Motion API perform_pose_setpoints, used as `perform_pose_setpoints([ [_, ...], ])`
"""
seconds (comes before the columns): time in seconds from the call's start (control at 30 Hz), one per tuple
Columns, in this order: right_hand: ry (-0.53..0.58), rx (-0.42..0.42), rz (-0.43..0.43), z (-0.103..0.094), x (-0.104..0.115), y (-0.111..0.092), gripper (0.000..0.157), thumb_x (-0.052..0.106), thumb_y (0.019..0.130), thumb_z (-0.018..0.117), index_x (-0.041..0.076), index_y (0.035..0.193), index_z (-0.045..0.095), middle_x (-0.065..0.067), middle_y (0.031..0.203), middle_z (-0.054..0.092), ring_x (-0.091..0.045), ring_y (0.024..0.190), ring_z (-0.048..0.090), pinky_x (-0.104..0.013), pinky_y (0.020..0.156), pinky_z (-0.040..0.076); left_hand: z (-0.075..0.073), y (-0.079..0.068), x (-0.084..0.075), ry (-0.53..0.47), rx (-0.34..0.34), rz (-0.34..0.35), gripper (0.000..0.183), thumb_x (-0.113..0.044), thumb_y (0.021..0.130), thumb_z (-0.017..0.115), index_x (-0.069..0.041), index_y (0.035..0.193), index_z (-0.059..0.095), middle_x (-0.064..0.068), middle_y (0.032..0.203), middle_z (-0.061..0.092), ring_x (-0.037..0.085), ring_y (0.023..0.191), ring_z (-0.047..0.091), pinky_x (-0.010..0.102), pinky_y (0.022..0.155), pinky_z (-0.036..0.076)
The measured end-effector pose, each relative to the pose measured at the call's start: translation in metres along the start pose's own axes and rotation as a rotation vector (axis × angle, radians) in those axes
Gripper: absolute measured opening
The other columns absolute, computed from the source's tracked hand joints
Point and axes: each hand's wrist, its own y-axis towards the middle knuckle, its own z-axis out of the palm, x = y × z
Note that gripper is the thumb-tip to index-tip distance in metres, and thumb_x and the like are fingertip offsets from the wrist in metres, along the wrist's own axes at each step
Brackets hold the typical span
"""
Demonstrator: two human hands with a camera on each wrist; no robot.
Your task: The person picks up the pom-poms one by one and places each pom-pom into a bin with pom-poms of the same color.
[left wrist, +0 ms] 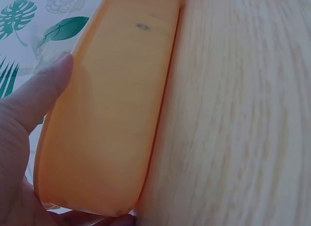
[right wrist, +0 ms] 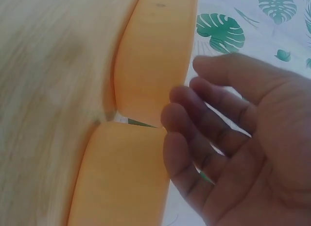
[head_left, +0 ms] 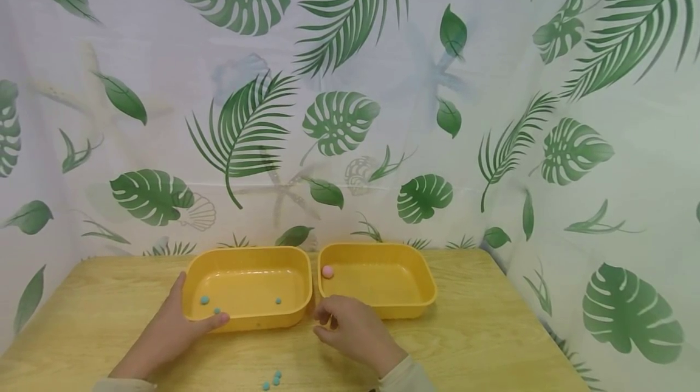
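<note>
My left hand (head_left: 174,326) holds the left end of a yellow plastic tray (head_left: 265,321), thumb at its front rim and fingers round its side. In the left wrist view the thumb (left wrist: 46,87) lies against the tray's wall. Three small teal balls (head_left: 205,300) are inside that tray. Beside it stands a second yellow tray (head_left: 383,312), with one pink ball (head_left: 327,271) near its left wall. My right hand (head_left: 358,328) is in front of this tray's near left corner, fingers loosely bent. In the right wrist view nothing shows between the fingers (right wrist: 177,150) and thumb.
Three teal balls (head_left: 276,381) lie loose on the wood-grain table (head_left: 465,349), near its front, between my forearms. A narrow gap separates the trays. Behind them hangs a white leaf-print sheet (head_left: 383,155), which also covers the sides.
</note>
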Motion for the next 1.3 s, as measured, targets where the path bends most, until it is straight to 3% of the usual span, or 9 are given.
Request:
perform_pose_setpoints([
  [0.2,-0.027,0.079,-0.052,0.0,-0.001,0.0,0.01,0.02,0.091,0.08,0.016,0.098,0.074,0.015,0.088,0.067,0.0,0.078,0.06,-0.017,0.071,0.05,0.003,0.0,-0.001,-0.016,0.005,0.007,0.137,-0.061,0.086,0.077,0.0,0.16,-0.021,0.038,0.165,0.001,0.059,0.15,0.013,0.072,0.117,0.018],
  [0.93,-0.041,0.178,-0.049,0.005,0.003,0.003,0.008,0.019,0.091,0.079,0.017,0.098,0.076,0.017,0.084,0.066,0.003,0.071,0.056,-0.015,0.069,0.049,0.016,-0.003,-0.016,-0.001,-0.012,0.023,0.139,-0.063,0.084,0.077,0.003,0.159,-0.019,0.041,0.164,0.0,0.061,0.149,0.012,0.071,0.117,0.018],
  [1.3,-0.04,0.214,-0.065,0.013,0.008,0.003,0.009,0.018,0.091,0.08,0.018,0.099,0.076,0.019,0.084,0.065,0.004,0.073,0.056,-0.014,0.07,0.049,0.021,-0.005,-0.016,0.022,-0.015,0.04,0.136,-0.065,0.086,0.075,-0.001,0.161,-0.019,0.037,0.166,0.005,0.059,0.149,0.018,0.072,0.116,0.023],
])
